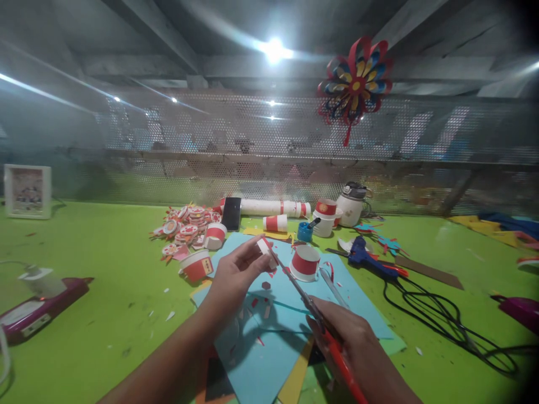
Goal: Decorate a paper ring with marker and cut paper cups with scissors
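My left hand [240, 269] pinches a small white and red paper piece [266, 252] above the blue paper sheets [273, 359]. Red-handled scissors [309, 303] are in my right hand [345, 331], its fingers wrapped round the handles. The blades point up and left, their tips at the right edge of the paper piece. Just right of the blades a cut red and white cup [305, 262] stands on the blue paper. Small red and white scraps [266, 285] lie beneath my hands.
Paper cups [196, 265], a phone [232, 214] and a pile of round paper pieces [187, 224] lie behind left. A blue glue gun [370, 260] with black cable is at right, near a white bottle [350, 207]. A purple power strip [42, 308] lies left.
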Demonstrator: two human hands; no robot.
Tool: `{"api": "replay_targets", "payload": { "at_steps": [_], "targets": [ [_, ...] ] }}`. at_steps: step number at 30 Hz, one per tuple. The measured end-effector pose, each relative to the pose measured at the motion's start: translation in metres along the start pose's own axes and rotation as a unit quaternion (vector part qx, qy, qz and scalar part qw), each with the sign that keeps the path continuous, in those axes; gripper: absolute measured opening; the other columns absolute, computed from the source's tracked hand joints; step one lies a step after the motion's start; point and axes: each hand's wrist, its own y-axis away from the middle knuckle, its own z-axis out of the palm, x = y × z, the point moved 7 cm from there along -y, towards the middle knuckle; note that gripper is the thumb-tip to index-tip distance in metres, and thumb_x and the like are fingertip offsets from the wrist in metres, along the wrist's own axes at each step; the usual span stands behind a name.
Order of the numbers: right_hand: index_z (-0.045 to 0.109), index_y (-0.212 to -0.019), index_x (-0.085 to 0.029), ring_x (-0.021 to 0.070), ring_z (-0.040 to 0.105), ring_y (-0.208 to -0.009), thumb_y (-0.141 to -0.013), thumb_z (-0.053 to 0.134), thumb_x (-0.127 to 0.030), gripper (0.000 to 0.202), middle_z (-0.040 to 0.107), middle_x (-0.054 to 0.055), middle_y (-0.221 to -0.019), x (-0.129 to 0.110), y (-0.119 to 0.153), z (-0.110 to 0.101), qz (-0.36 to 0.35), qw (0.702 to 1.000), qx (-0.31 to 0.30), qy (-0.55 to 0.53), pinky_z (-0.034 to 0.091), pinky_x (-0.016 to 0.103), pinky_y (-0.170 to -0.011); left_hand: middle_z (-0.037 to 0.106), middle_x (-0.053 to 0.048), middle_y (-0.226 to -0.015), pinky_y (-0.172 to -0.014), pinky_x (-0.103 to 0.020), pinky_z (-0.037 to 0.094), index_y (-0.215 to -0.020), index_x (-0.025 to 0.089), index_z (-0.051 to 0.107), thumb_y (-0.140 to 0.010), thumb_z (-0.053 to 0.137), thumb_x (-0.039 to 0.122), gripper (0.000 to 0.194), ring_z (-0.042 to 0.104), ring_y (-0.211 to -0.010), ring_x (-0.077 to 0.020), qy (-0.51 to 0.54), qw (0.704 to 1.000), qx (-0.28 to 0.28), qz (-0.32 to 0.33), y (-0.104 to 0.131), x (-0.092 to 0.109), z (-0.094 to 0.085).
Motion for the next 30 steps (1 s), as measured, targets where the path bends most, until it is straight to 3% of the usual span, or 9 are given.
{"api": "replay_targets", "payload": {
  "at_steps": [3, 9, 14, 19, 23, 30],
  "targets": [
    [0.062, -0.104, -0.023, 0.0206, 0.065, -0.082, -0.089, 0.049, -0.023, 0.02, 0.07, 0.005, -0.092, 0.0001, 0.0014, 0.0007, -0.004, 1.0, 0.012, 0.003, 0.052, 0.03, -0.072, 0.071, -0.008, -0.092, -0.071, -0.031, 0.053, -0.12, 0.016, 0.065, -0.074, 0.076, 0.033, 0.05, 0.064, -0.08, -0.0183, 0.008, 1.0, 0.0, -0.003, 0.0002, -0.0002, 0.0005],
    [0.063, -0.105, -0.021, 0.0218, 0.066, -0.084, -0.089, 0.048, -0.024, 0.022, 0.071, 0.007, -0.093, -0.0016, 0.0018, 0.0013, -0.015, 1.0, 0.019, 0.004, 0.053, 0.031, -0.073, 0.071, -0.009, -0.091, -0.063, -0.029, 0.053, -0.117, 0.015, 0.067, -0.072, 0.077, 0.032, 0.049, 0.063, -0.077, -0.018, 0.012, 1.0, 0.003, -0.005, 0.0013, 0.0011, 0.0006],
    [0.061, -0.082, -0.021, 0.0202, 0.065, -0.074, -0.089, 0.048, -0.025, 0.016, 0.068, 0.004, -0.076, -0.0041, 0.001, 0.0007, -0.01, 1.0, 0.022, 0.005, 0.053, 0.029, -0.069, 0.07, -0.009, -0.089, -0.061, -0.03, 0.054, -0.114, 0.013, 0.068, -0.072, 0.077, 0.035, 0.048, 0.062, -0.078, -0.0194, 0.016, 1.0, -0.001, -0.011, 0.0023, 0.0019, 0.0021],
    [0.063, -0.093, -0.02, 0.0209, 0.066, -0.079, -0.091, 0.045, -0.025, 0.018, 0.07, 0.006, -0.085, -0.0002, 0.0018, 0.0027, -0.011, 1.0, 0.018, 0.021, 0.053, 0.031, -0.071, 0.07, -0.009, -0.09, -0.062, -0.031, 0.054, -0.117, 0.013, 0.065, -0.072, 0.077, 0.036, 0.052, 0.062, -0.079, -0.0198, 0.011, 1.0, -0.002, -0.016, 0.0017, 0.0003, 0.0011],
    [0.063, -0.1, -0.021, 0.0229, 0.066, -0.084, -0.09, 0.047, -0.024, 0.019, 0.07, 0.007, -0.09, 0.0017, 0.0012, 0.0024, -0.009, 1.0, 0.017, 0.024, 0.053, 0.035, -0.076, 0.071, -0.008, -0.094, -0.072, -0.031, 0.054, -0.12, 0.015, 0.064, -0.073, 0.077, 0.034, 0.052, 0.064, -0.08, -0.0175, 0.01, 1.0, 0.005, -0.004, -0.0011, -0.0009, -0.0024],
    [0.065, -0.103, -0.02, 0.0245, 0.067, -0.084, -0.09, 0.051, -0.028, 0.021, 0.072, 0.007, -0.094, -0.0024, -0.0023, 0.0014, -0.006, 1.0, 0.008, 0.028, 0.054, 0.039, -0.074, 0.07, -0.007, -0.096, -0.078, -0.031, 0.052, -0.121, 0.017, 0.065, -0.073, 0.077, 0.033, 0.052, 0.065, -0.084, -0.0183, 0.006, 1.0, 0.011, -0.003, -0.0035, -0.0036, -0.0056]
  ]
}}
